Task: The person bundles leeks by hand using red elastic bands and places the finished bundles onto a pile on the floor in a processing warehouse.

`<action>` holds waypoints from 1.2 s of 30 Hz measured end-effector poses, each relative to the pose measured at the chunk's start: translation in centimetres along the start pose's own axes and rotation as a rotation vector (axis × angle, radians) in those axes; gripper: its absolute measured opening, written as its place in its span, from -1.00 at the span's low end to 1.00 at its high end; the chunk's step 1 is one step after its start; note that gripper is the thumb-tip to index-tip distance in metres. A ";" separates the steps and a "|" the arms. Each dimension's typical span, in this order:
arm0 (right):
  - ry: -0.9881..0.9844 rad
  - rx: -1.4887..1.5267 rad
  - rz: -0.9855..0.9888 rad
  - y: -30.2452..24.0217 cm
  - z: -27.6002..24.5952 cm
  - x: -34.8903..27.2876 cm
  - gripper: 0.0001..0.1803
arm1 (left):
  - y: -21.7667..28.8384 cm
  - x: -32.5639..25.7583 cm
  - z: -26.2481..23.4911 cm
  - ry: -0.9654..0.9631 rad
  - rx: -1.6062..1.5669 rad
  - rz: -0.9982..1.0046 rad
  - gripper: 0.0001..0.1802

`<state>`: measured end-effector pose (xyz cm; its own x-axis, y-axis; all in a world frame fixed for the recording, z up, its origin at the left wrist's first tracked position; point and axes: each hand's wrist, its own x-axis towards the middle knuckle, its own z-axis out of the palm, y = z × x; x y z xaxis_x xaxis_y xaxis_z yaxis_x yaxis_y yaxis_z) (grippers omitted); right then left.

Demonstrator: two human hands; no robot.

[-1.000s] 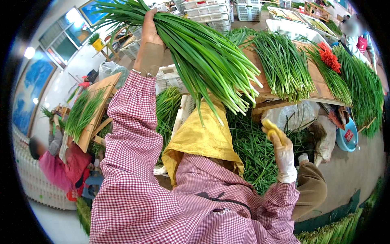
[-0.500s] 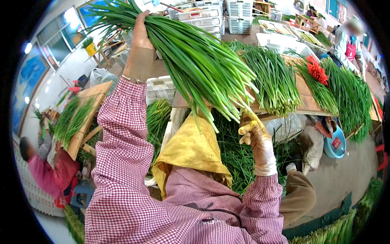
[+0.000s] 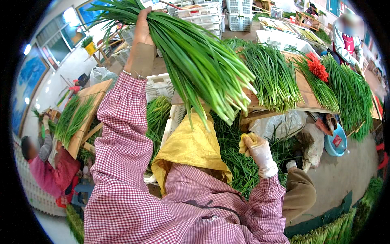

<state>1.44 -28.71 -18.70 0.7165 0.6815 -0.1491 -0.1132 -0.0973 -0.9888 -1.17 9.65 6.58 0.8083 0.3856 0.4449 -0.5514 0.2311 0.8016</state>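
My left hand (image 3: 143, 30) is raised at the top left, its bare fingers wrapped round the leafy part of a big bunch of garlic chives (image 3: 195, 57). The leaf tips fan out to the upper left; the pale stem ends slant down to the right. Below those ends, and apart from them, is my right hand (image 3: 258, 152), in a whitish glove with yellow fingers. Its fingers are curled closed, and whatever may be in them is hidden. Beneath the bunch, a yellow cloth (image 3: 189, 152) covers my lap, beside a heap of loose green leaves (image 3: 235, 162).
A wooden board (image 3: 302, 81) ahead bears more chives (image 3: 270, 75) and a bundle of red ties (image 3: 317, 68). White crates (image 3: 239, 20) are stacked behind. A blue basin (image 3: 335, 141) stands at right. Co-workers sit at left (image 3: 48, 166) and stand at far right (image 3: 347, 44).
My right hand has dropped away from the stem ends and its fingers have curled in. The bunch stays raised in my left hand, its stem ends shifted slightly left.
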 end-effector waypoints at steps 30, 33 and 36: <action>0.057 0.093 -0.255 -0.1 0.1 -0.5 -0.55 | 1.1 1.8 -5.1 0.069 0.032 0.016 -0.74; 0.090 0.069 -0.363 -5.3 1.1 -0.7 -0.64 | -0.1 1.6 -4.0 0.093 -0.006 -0.005 -0.71; 0.171 -0.136 -0.372 -7.6 1.7 -0.6 -0.81 | -0.7 -1.4 -0.1 -0.026 -0.090 -0.100 -0.69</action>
<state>0.70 -27.15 -11.09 0.7962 0.5596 0.2302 0.2582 0.0298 -0.9656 -1.99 9.00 5.39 0.8647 0.3339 0.3753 -0.4830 0.3473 0.8038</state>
